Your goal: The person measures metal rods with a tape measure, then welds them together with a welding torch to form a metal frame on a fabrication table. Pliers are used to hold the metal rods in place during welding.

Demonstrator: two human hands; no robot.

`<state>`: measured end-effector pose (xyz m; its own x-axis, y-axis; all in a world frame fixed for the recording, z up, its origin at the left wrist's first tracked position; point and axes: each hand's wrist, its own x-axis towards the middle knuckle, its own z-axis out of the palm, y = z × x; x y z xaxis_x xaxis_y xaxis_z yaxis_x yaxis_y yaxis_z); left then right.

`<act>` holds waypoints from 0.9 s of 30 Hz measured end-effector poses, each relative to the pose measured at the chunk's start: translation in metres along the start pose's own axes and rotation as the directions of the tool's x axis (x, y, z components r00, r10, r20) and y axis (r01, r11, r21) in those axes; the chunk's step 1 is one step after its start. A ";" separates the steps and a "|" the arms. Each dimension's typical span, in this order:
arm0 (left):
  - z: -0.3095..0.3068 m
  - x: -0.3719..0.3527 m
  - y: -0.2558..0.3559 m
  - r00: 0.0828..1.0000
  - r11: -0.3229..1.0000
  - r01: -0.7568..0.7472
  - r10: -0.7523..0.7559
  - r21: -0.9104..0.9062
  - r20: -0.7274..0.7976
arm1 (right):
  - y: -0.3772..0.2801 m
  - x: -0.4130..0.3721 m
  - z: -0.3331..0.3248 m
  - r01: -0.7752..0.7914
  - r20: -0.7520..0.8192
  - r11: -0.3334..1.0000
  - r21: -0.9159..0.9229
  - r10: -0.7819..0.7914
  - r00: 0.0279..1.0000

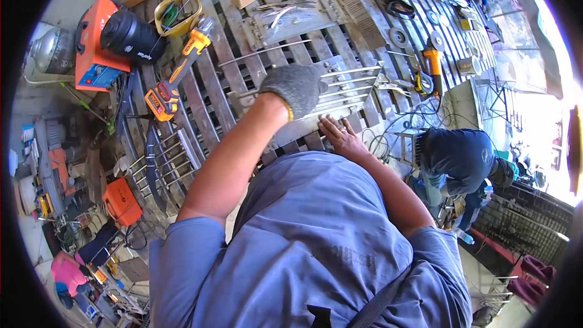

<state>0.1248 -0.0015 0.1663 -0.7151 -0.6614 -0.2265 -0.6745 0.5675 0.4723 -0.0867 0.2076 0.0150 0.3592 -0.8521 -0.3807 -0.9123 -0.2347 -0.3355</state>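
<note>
Gloved left hand point(296, 87) is clenched round the near end of the metal grille point(352, 85), which lies flat on the slatted desk point(212, 88). Bare right hand point(340, 138) is spread wide, palm pressed on the grille's lower edge. An orange power tool point(181, 68) lies to the left, and a person in dark blue point(456, 159) crouches off to the right.

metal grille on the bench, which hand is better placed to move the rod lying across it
Left, probably. The gloved left hand is curled over the rod on top of the grille. The bare right hand lies flat and open on the grille's near edge, apart from the rod, and seems to be steadying it.
</note>
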 end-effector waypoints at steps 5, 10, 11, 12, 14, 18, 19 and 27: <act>0.031 -0.025 0.004 0.997 0.999 -0.021 0.025 0.048 -0.075 | 0.014 -0.007 0.002 0.090 -0.131 0.996 -0.002 -0.090 0.987; 0.139 -0.025 -0.024 0.963 0.932 0.108 -0.012 0.346 -0.268 | 0.060 -0.049 0.008 0.183 -0.206 0.983 -0.028 -0.185 0.961; 0.155 -0.025 -0.029 0.962 0.930 0.133 -0.038 0.341 -0.272 | 0.067 -0.060 0.006 0.150 -0.178 0.989 -0.015 -0.150 0.973; 0.165 -0.024 -0.035 0.958 0.929 0.152 -0.055 0.337 -0.280 | 0.076 -0.072 -0.001 0.110 -0.152 0.994 -0.010 -0.111 0.982; 0.179 -0.025 -0.041 0.963 0.932 0.194 -0.122 0.305 -0.241 | 0.095 -0.094 -0.015 0.117 -0.160 0.993 -0.033 -0.121 0.980; 0.180 -0.036 -0.034 0.954 0.943 0.235 -0.178 0.234 -0.240 | 0.140 -0.117 -0.030 0.077 -0.210 0.996 -0.041 -0.084 0.974; 0.186 -0.037 -0.034 0.956 0.931 0.252 -0.198 0.265 -0.214 | 0.147 -0.117 -0.034 0.084 -0.212 0.995 -0.053 -0.093 0.973; 0.222 -0.035 -0.015 0.894 0.850 0.400 -0.279 0.343 -0.351 | 0.147 -0.059 -0.081 0.224 -0.347 0.974 -0.019 -0.217 0.913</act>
<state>0.1190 0.1214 -0.0218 -0.3862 -0.9218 -0.0348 -0.9224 0.3858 0.0180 -0.2579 0.1853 0.0580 0.4577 -0.8888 0.0242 -0.8121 -0.4290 -0.3956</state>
